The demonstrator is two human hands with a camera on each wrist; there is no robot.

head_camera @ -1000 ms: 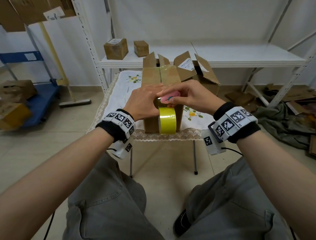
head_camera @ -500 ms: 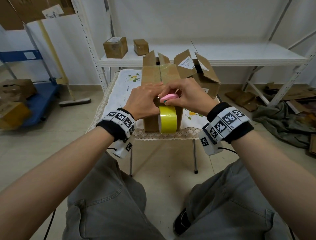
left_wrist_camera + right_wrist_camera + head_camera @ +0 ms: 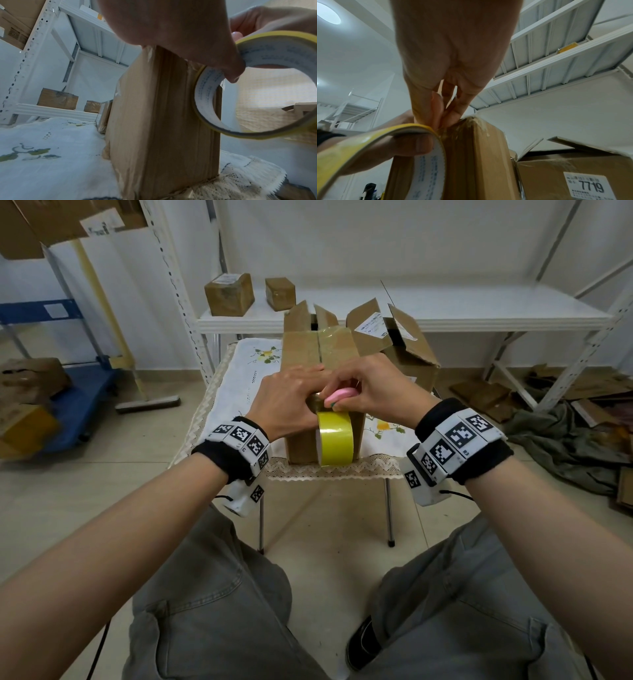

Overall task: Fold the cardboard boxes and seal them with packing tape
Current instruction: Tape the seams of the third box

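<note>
A tall brown cardboard box [image 3: 308,354] stands on the small table, its top seam covered with clear tape. My left hand [image 3: 291,402] rests on the box's near top edge and holds a yellow tape roll [image 3: 335,440], which hangs against the near face. Its thumb [image 3: 412,146] sits inside the roll's core [image 3: 205,101]. My right hand [image 3: 376,392] pinches a small pink cutter [image 3: 340,396] right above the roll, where the tape leaves the box edge. The cutter's tip is hidden between the two hands.
An open box [image 3: 400,347] with a printed label stands just behind on the right. The white shelf [image 3: 479,313] behind carries two small sealed boxes [image 3: 229,294]. A white embroidered cloth [image 3: 236,392] covers the table. Cardboard scraps and grey fabric [image 3: 565,446] lie on the floor at right, a blue cart [image 3: 82,402] at left.
My right hand has moved left and a little down, bringing the pink cutter against the tape beside my left hand. The left hand, roll and box have stayed put.
</note>
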